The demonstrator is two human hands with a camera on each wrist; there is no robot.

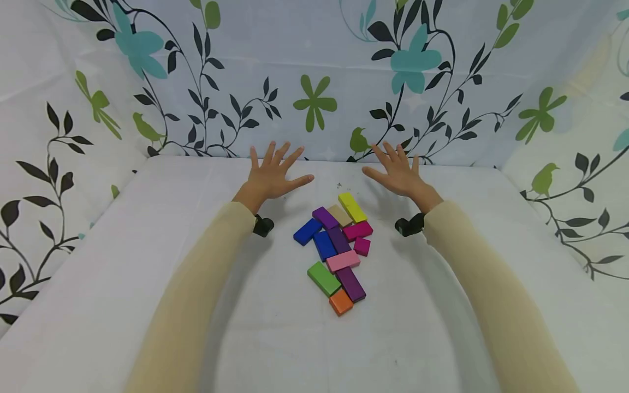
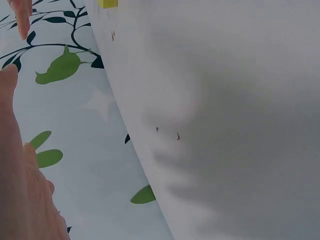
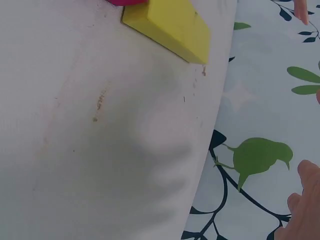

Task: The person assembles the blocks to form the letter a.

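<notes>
My left hand [image 1: 272, 176] is held over the far part of the table with its fingers spread, nothing in it. To the right, my right hand [image 1: 400, 176] mirrors it, fingers also spread and holding nothing. Between and nearer than the hands lies a cluster of coloured wooden blocks. A yellow block [image 1: 352, 207] lies at its far end, closest to both hands. Beside that are a tan block [image 1: 340, 215] and a magenta block [image 1: 357, 231]. Blue, purple and pink blocks fill the middle; a green block [image 1: 324, 279] and an orange block [image 1: 341, 302] lie at the near end.
A white table [image 1: 275, 344] spreads under the blocks. Behind its far edge hangs a curtain [image 1: 255, 71] with leaf, bird and flower prints, continuing along both sides. Each wrist wears a small black camera, such as the left wrist camera [image 1: 263, 226].
</notes>
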